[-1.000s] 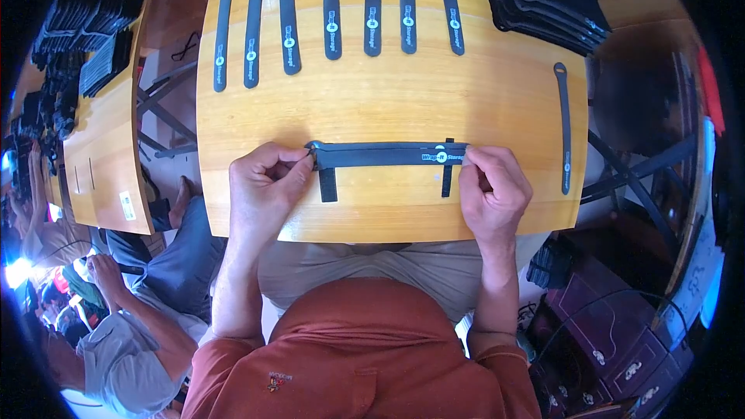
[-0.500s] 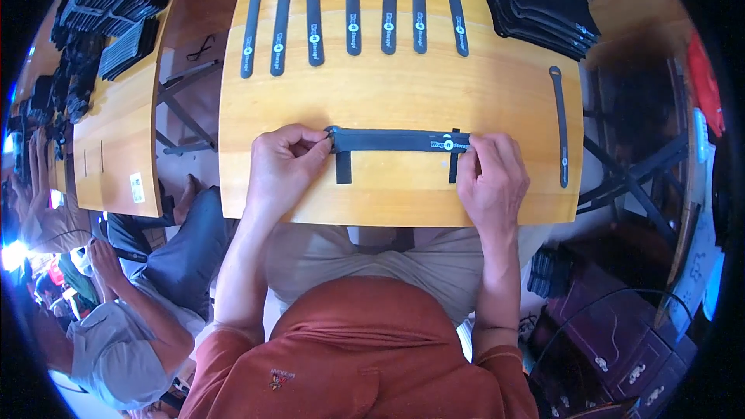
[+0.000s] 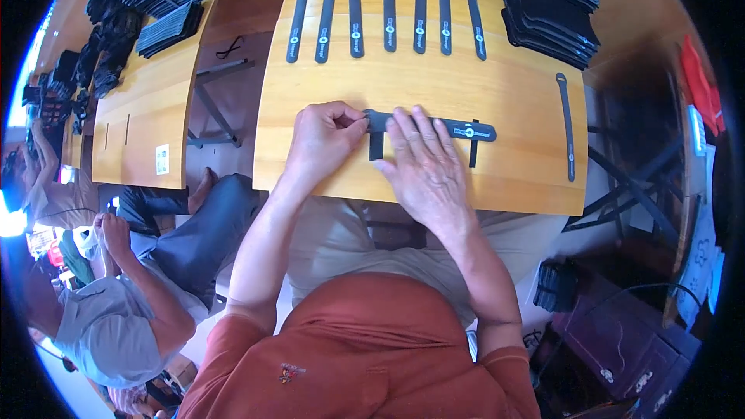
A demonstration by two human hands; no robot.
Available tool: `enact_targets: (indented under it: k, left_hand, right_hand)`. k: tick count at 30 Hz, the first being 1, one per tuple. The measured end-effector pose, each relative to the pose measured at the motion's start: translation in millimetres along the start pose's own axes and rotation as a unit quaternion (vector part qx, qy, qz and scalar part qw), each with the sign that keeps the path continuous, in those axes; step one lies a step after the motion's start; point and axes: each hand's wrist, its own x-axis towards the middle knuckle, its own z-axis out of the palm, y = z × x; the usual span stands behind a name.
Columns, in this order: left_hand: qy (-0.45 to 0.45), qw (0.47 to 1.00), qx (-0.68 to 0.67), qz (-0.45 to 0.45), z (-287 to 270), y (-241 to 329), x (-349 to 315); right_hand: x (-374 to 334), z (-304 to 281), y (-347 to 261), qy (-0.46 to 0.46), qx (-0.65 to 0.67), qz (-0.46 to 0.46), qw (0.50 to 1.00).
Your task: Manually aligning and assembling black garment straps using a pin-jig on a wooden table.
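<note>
A dark strap (image 3: 473, 131) with a rounded right end and a pale printed mark lies crosswise near the front of the wooden table (image 3: 326, 174). Its left end is pinched between the thumb and fingers of my left hand (image 3: 320, 140). My right hand (image 3: 431, 167) lies palm down with fingers stretched out, covering the strap's middle. Two narrow black strips run across under the strap: the left strip (image 3: 376, 147) by my right thumb, the right strip (image 3: 473, 155) under the printed part.
Several similar straps (image 3: 389, 12) lie in a row at the far side. A single strap (image 3: 566, 128) rests near the right edge. Stacks of black straps (image 3: 547, 27) stand at the far right. On the left, a co-worker (image 3: 116, 326) sits by another table (image 3: 143, 147).
My right hand has let go of the strap's right end and moved left, now flat on its middle. My left hand still pinches the left end. The whole view has shifted.
</note>
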Motion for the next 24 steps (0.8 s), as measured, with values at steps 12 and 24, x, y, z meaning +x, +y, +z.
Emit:
enact_targets:
  k: [12, 24]
  left_hand:
    - [0.064, 0.992, 0.100, 0.034, 7, 13, -19]
    - [-0.048, 0.824, 0.467, 0.318, 7, 12, -40]
  right_hand:
    - [-15, -2, 13, 0.015, -0.009, 0.023, 1.000]
    - [-39, -13, 46, 0.033, -0.029, 0.055, 0.997]
